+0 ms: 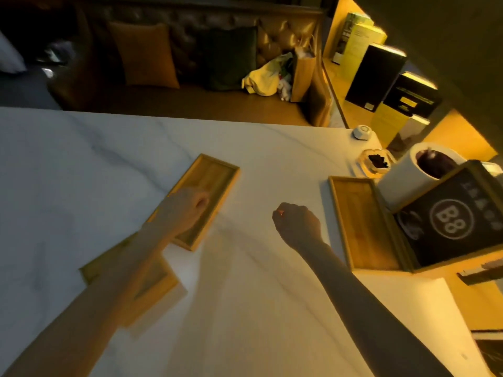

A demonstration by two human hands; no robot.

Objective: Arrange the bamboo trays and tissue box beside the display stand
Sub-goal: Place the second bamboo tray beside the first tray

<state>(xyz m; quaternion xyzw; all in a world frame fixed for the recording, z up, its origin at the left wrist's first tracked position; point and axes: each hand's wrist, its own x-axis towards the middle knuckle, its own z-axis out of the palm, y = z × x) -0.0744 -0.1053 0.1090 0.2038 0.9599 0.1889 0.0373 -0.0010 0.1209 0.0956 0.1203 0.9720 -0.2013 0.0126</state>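
Three bamboo trays lie on the white marble table [81,164]. One tray [359,224] rests flush against the black display stand [457,221] marked "B8" at the right. A second tray [215,175] lies at the table's middle, and my left hand [182,208] rests on its near half; whether the fingers grip its rim is blurred. The third tray [160,284] lies under my left forearm, blurred. My right hand [296,224] hovers as a loose fist between the middle tray and the stand, holding nothing. A white cylindrical tissue holder [402,180] stands behind the display stand.
A glass ashtray [377,163] and a small white round object [362,131] sit near the table's far right corner. A leather sofa with cushions [144,53] and bags [275,74] is beyond the table. Shelves with boxes [381,77] line the right wall.
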